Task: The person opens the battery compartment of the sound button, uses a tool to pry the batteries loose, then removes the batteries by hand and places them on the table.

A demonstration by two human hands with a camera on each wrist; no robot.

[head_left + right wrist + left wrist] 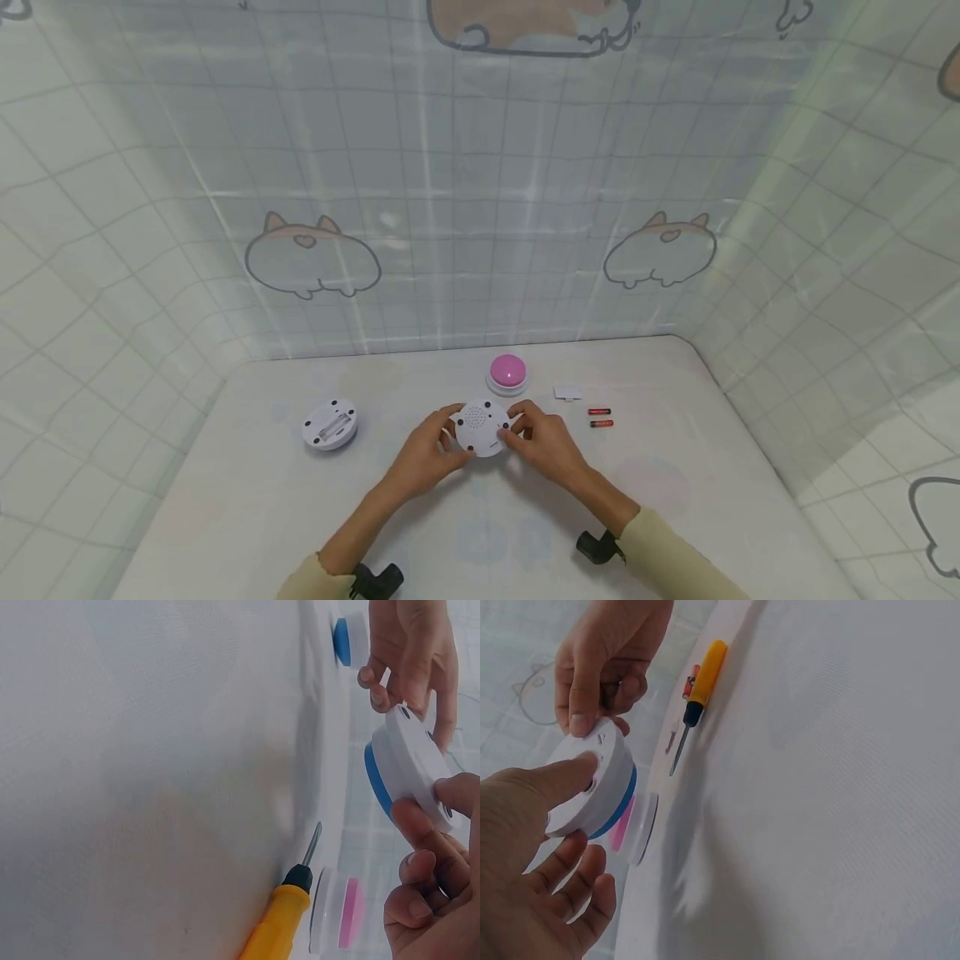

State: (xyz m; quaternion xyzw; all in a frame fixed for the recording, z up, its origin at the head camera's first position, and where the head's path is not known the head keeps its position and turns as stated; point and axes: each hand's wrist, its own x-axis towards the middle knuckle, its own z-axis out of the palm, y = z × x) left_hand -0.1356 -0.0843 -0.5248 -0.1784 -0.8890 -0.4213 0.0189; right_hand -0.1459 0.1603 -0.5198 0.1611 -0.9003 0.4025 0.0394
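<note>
Both hands hold a round white push-button device (pixel 480 429) between them, its underside facing up with speaker holes and dark round feet. A blue edge shows on its other face in the wrist views. My left hand (pixel 422 457) pinches the left rim, thumb on the underside and fingers beneath. On the opposite rim, my right hand (pixel 553 448) pinches it between thumb and fingers. A yellow screwdriver (pixel 706 675) lies on the table near the right hand; I cannot make it out in the head view.
A pink-topped button (pixel 507 372) stands behind the hands. Another white button device (pixel 330 425) lies upside down at left, battery slot showing. To the right are a small white cover (pixel 567 392) and two red-and-black batteries (pixel 600 417). Patterned curtains (pixel 480 208) enclose the white table (pixel 247 517).
</note>
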